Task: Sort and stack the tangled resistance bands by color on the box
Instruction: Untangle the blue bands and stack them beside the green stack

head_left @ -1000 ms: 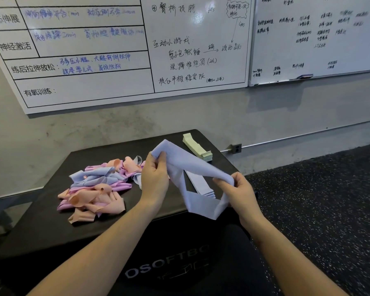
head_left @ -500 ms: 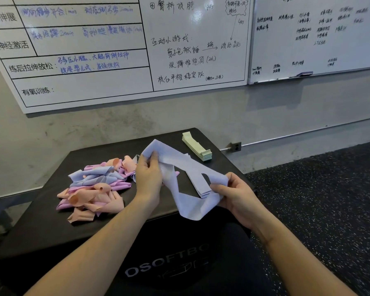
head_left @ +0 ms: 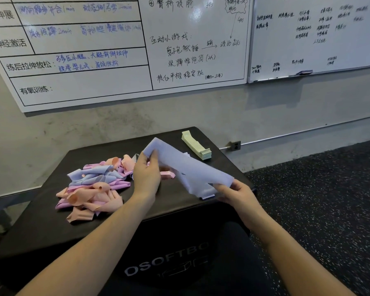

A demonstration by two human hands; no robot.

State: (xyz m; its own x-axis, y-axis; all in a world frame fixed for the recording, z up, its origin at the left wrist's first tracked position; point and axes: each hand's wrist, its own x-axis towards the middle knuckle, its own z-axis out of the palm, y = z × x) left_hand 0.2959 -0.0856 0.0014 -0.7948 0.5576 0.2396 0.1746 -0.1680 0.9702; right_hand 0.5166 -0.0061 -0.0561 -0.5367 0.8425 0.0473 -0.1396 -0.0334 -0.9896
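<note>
Lavender band: a pale lavender band [head_left: 186, 165] is stretched flat between both hands, slanting from upper left down to lower right above the right half of the box.
Left hand: the left hand [head_left: 146, 176] pinches the band's upper end, fingers curled round its edge.
Right hand: the right hand [head_left: 236, 192] pinches the lower end by the box's right front corner, thumb on top.
Lavender stack: a flat lavender stack [head_left: 203, 194] lies under the held band, touching the front edge.
Tangle: a tangled pile [head_left: 94, 184] of peach, pink and lavender bands sits on the left half, clear of the edges.
Green stack: a neat green stack [head_left: 198, 146] lies near the far right edge.
Box: the black box [head_left: 41, 229] has bare top along its front left.
Surroundings: a whiteboard [head_left: 83, 60] hangs on the wall behind; speckled floor [head_left: 329, 199] lies open to the right.
</note>
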